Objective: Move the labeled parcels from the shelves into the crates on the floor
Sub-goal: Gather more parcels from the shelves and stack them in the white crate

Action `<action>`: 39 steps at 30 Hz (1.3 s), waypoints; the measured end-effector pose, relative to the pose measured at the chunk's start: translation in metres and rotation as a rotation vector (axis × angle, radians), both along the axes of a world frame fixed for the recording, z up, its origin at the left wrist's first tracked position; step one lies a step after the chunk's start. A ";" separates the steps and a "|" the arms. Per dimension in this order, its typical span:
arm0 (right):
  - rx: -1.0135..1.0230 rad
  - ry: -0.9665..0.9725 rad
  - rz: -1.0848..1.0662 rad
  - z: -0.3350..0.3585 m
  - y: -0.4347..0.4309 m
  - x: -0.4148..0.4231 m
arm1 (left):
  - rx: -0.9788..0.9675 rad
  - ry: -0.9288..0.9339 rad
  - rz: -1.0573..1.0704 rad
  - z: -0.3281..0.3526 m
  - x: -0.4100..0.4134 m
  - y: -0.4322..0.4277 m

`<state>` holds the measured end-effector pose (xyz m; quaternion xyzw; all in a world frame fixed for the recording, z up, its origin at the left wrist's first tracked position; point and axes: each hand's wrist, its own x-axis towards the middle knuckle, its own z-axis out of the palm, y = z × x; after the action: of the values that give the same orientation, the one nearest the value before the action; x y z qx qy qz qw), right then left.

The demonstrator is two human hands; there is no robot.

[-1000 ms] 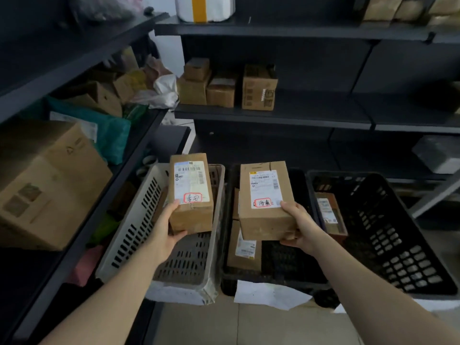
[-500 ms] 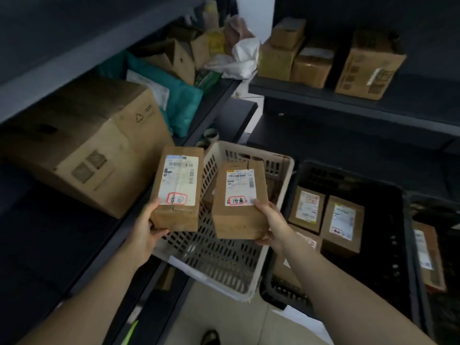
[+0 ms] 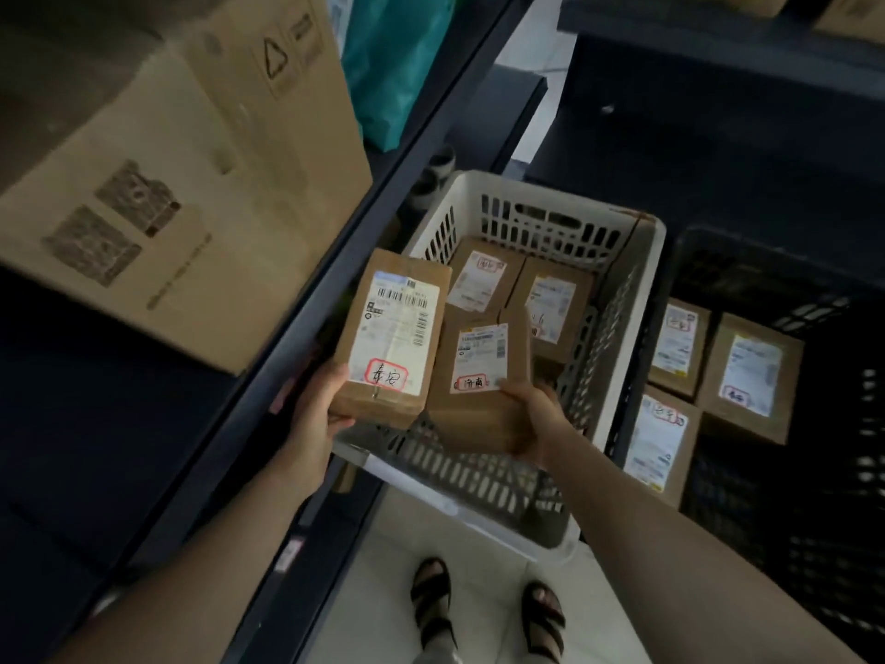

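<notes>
Head view: nearest, two feet in black sandals (image 3: 433, 601) stand on the pale floor (image 3: 383, 615), just short of the near wall of the white crate (image 3: 527, 218).

Above them two bare arms reach forward. The left hand (image 3: 316, 414) is clamped on the near end of the left parcel (image 3: 392, 337), thumb on the labelled top and fingers underneath. It holds this parcel over the crate's near left corner, close to the front edge of the shelf (image 3: 335, 289). The right hand (image 3: 536, 419) grips the right parcel (image 3: 479, 376) the same way, over the near half of the white crate. Each of the two parcels carries one white label with a red-ringed handwritten mark. The left parcel's edge overlaps the right one in view.

Deeper in the white crate, two boxed parcels (image 3: 479, 280) lie side by side toward its far wall. To the right, the black crate (image 3: 766, 270) holds three visible parcels (image 3: 749, 376): one near its left wall and two beyond it.

On the shelf, one large cardboard box (image 3: 191, 184) sits at the front edge, with one teal bag (image 3: 392, 64) behind it.
</notes>
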<state>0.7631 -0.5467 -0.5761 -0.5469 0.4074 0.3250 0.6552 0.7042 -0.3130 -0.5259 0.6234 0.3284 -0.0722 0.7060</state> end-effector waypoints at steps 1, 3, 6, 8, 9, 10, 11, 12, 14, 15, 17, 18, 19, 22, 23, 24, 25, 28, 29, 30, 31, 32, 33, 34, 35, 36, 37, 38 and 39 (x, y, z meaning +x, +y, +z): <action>0.005 0.006 0.008 -0.008 0.001 -0.001 | 0.001 0.004 0.013 -0.005 -0.001 -0.002; -0.003 0.001 0.018 -0.023 0.004 -0.006 | -0.005 -0.009 0.039 -0.011 0.000 -0.010; 0.039 0.063 -0.003 -0.041 0.009 -0.018 | -0.032 -0.027 0.044 -0.018 0.001 -0.027; 0.029 0.118 -0.070 -0.051 0.008 -0.029 | -0.049 -0.008 0.043 -0.022 -0.003 -0.038; 0.021 0.139 -0.116 -0.056 0.006 -0.032 | -0.051 0.003 0.037 -0.024 -0.003 -0.043; 0.006 0.151 -0.179 -0.073 0.003 -0.033 | -0.050 0.010 0.019 -0.025 -0.004 -0.047; -0.013 0.137 -0.223 -0.096 -0.001 -0.031 | -0.045 0.011 -0.007 -0.026 -0.003 -0.050; -0.010 0.123 -0.261 -0.111 -0.003 -0.031 | -0.036 0.014 -0.033 -0.028 -0.001 -0.052; -0.038 0.112 -0.272 -0.118 -0.002 -0.030 | -0.012 0.027 -0.056 -0.034 0.002 -0.056; -0.097 0.084 -0.257 -0.101 0.001 -0.030 | -0.002 0.041 -0.051 -0.037 0.004 -0.057; -0.275 0.051 -0.156 -0.085 0.002 -0.032 | 0.015 0.079 -0.046 -0.044 0.007 -0.058; -0.369 0.039 -0.063 -0.081 0.002 -0.033 | 0.026 0.095 -0.057 -0.046 0.008 -0.057; -0.442 0.046 0.049 -0.080 0.002 -0.034 | 0.032 0.109 -0.067 -0.047 0.009 -0.056; -0.654 -0.067 0.486 -0.077 0.005 -0.041 | 0.019 0.146 -0.073 -0.048 0.015 -0.053; -0.717 -0.113 0.632 -0.079 0.005 -0.042 | 0.016 0.156 -0.074 -0.049 0.017 -0.051; -0.761 -0.165 0.729 -0.077 0.004 -0.044 | 0.012 0.162 -0.080 -0.050 0.018 -0.050; -0.812 -0.205 0.875 -0.078 0.004 -0.043 | 0.008 0.163 -0.090 -0.050 0.020 -0.049; -0.964 -0.388 1.320 -0.079 0.005 -0.035 | 0.005 0.168 -0.120 -0.053 0.026 -0.045; -0.981 -0.427 1.429 -0.084 0.006 -0.031 | 0.008 0.169 -0.132 -0.054 0.028 -0.043; -0.990 -0.424 1.495 -0.089 0.008 -0.028 | 0.008 0.170 -0.142 -0.056 0.031 -0.042; -0.990 -0.392 1.533 -0.094 0.009 -0.025 | 0.006 0.175 -0.154 -0.059 0.033 -0.041; -0.980 -0.349 1.548 -0.098 0.010 -0.023 | 0.007 0.183 -0.169 -0.063 0.034 -0.040; -0.966 -0.309 1.559 -0.103 0.011 -0.023 | 0.008 0.191 -0.189 -0.067 0.035 -0.039; -0.952 -0.279 1.565 -0.107 0.012 -0.025 | 0.007 0.202 -0.207 -0.071 0.035 -0.038; -0.946 -0.270 1.571 -0.110 0.012 -0.027 | 0.003 0.214 -0.217 -0.075 0.035 -0.038; -0.958 -0.276 1.573 -0.112 0.012 -0.030 | -0.003 0.226 -0.221 -0.078 0.034 -0.037; -0.985 -0.291 1.578 -0.113 0.012 -0.031 | -0.007 0.235 -0.225 -0.081 0.034 -0.037; -1.007 -0.301 1.581 -0.113 0.012 -0.033 | -0.010 0.240 -0.227 -0.083 0.034 -0.037; -1.018 -0.311 1.583 -0.113 0.013 -0.033 | -0.014 0.242 -0.229 -0.084 0.035 -0.038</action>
<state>0.7302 -0.5341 -0.6890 -0.9206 -0.0799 0.3816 -0.0247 0.7388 -0.3506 -0.6099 0.6384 0.3373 -0.2291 0.6528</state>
